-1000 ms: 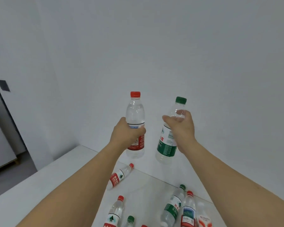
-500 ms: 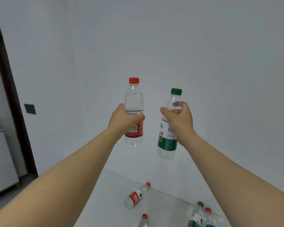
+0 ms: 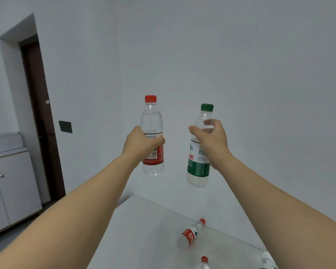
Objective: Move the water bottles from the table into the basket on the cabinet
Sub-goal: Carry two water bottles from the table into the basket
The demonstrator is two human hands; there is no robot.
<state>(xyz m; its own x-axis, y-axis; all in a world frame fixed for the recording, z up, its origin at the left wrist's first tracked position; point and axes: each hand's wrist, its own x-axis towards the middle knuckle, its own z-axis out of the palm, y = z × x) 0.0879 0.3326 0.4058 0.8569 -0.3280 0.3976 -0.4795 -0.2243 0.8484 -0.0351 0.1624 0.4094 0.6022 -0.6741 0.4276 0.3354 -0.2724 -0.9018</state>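
your left hand (image 3: 142, 144) is wrapped around the middle of a clear plastic water bottle with a red cap and red label (image 3: 152, 136), fingers curled tight over the label, holding it upright in the air. your right hand (image 3: 211, 142) grips a clear plastic water bottle with a green cap and green-and-white label (image 3: 199, 162) near its shoulder, thumb on the near side and fingers closed round the far side; this bottle leans slightly, base toward you. the 2 bottles are held apart, side by side, well above the white table (image 3: 136, 239). on the table a small red-capped bottle (image 3: 191, 232) lies on its side, cap pointing away, and 2 more bottles are cut off at the bottom edge, 1 with a red cap (image 3: 204, 262). at the far left stands a white cabinet with 2 doors (image 3: 10, 191) beside a dark brown door frame (image 3: 39, 113). the basket can't be made out.
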